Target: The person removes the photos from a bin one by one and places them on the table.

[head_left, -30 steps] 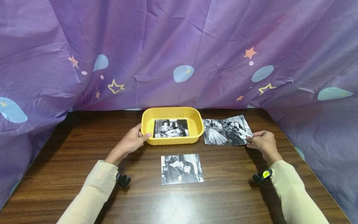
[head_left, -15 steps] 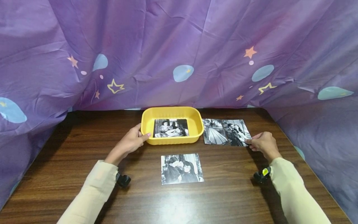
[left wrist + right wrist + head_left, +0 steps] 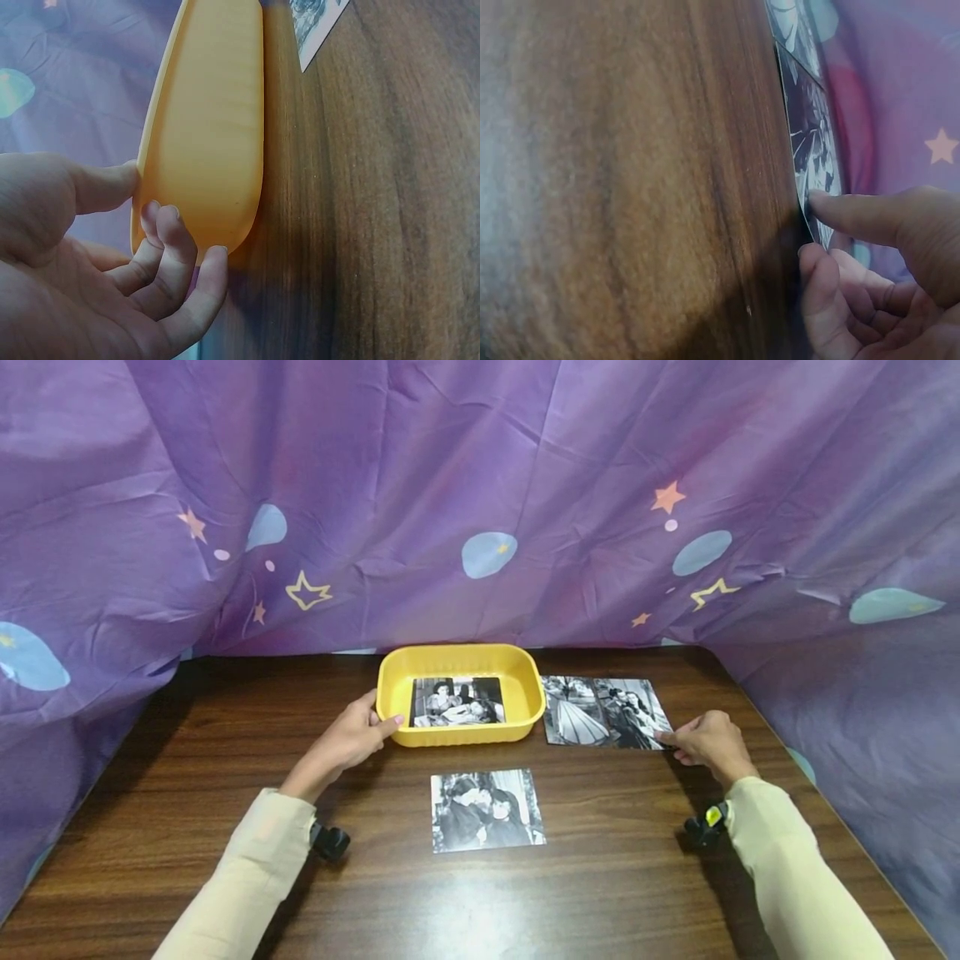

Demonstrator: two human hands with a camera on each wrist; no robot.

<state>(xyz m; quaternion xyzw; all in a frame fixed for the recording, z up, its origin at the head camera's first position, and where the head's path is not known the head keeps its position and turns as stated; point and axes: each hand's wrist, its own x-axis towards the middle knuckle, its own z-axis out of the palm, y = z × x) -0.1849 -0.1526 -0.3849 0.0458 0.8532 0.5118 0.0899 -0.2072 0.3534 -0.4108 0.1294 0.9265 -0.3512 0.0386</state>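
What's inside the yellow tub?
One black-and-white photo shows inside the yellow tub, picture side up. The space beneath it is covered, so I can't tell whether anything is hiding there.

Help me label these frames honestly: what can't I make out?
Head: most fingertips of the left hand, hidden behind the yellow tray.
Head: a corner of the rightmost print, covered by the right hand.
Left wrist: the inner print, hidden by the yellow tray's outer wall.
Left wrist: most of the near print, cut off by the picture's top edge.
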